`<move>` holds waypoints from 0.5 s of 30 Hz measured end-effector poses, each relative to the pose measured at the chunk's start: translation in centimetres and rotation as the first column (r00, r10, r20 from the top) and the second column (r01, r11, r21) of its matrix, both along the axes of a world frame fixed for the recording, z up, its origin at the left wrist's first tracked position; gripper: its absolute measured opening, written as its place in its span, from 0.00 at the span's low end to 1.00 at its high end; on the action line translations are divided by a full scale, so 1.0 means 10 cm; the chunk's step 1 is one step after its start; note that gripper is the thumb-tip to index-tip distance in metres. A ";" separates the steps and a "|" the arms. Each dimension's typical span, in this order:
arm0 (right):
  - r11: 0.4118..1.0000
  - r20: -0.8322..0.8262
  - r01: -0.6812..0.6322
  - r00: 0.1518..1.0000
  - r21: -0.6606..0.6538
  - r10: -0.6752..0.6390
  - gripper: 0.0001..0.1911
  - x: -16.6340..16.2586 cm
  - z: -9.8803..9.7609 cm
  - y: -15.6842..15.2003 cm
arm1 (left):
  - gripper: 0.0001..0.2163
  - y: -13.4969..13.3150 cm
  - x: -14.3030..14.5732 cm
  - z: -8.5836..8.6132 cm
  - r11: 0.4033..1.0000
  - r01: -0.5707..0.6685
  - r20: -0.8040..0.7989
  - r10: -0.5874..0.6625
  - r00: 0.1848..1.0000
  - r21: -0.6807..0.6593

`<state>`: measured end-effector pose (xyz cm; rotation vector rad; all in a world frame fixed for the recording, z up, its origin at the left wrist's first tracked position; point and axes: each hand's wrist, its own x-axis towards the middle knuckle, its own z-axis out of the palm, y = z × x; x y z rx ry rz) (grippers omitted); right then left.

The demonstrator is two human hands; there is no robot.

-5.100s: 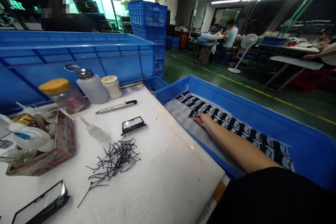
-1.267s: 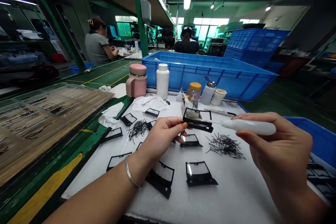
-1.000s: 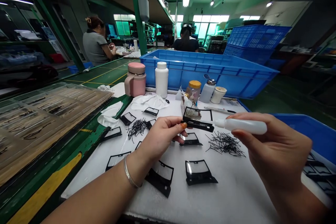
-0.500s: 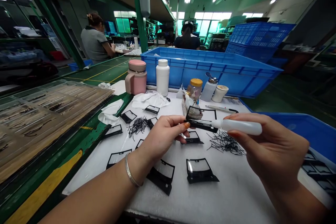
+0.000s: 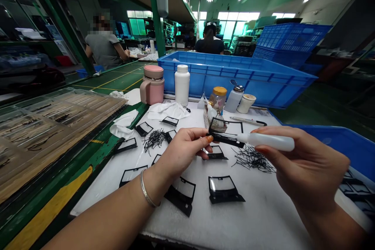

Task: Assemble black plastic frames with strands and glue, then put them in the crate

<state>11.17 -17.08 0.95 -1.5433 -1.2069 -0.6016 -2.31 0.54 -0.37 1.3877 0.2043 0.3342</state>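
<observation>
Pinched in my left hand by its left end is a black plastic frame with a clear window, raised over the white work surface. My right hand is closed around a small white squeeze bottle. The bottle lies nearly level, its thin nozzle pointing left along the frame's lower bar; I cannot tell if the tip touches. Another black frame lies below, with several more around my left forearm. A pile of short black strips is under the bottle, a second pile of strips farther left.
Behind stand a pink mug, a white bottle, a yellow-lidded jar and a pump bottle. A large blue crate borders the far side. Cardboard-lined trays lie left. Two co-workers sit beyond.
Both hands hold the frame and the bottle almost as before, with only a tiny shift in view. The co-worker at the far left has turned and leaned left.
</observation>
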 end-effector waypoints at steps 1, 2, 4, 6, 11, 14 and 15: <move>1.000 0.000 -0.002 1.000 0.002 0.002 0.12 0.00 0.00 0.00 | 0.09 0.00 0.00 0.00 1.000 -0.002 0.003 0.002 1.000 -0.002; 1.000 0.000 -0.004 1.000 0.005 0.004 0.12 0.00 0.00 0.00 | 0.09 0.00 0.00 0.00 1.000 -0.003 0.006 0.003 1.000 -0.001; 1.000 -0.002 -0.007 1.000 0.009 0.007 0.12 0.00 0.00 0.00 | 0.09 0.00 -0.01 0.00 1.000 -0.003 0.008 0.003 1.000 0.001; 1.000 0.002 -0.009 1.000 0.010 0.009 0.12 0.00 0.01 0.01 | 0.09 0.00 -0.01 0.00 1.000 0.000 0.009 0.000 1.000 0.000; 1.000 0.004 -0.002 1.000 0.007 0.002 0.11 -0.02 0.01 0.01 | 0.09 0.01 0.00 0.00 1.000 0.003 0.017 -0.003 1.000 -0.007; 1.000 0.000 0.002 1.000 0.006 -0.002 0.11 -0.02 0.01 0.01 | 0.09 0.00 0.00 0.00 1.000 0.006 0.020 -0.006 1.000 -0.008; 1.000 -0.002 0.002 1.000 0.005 -0.002 0.11 -0.02 0.01 0.01 | 0.09 0.00 -0.01 0.00 1.000 0.004 0.020 -0.004 1.000 -0.009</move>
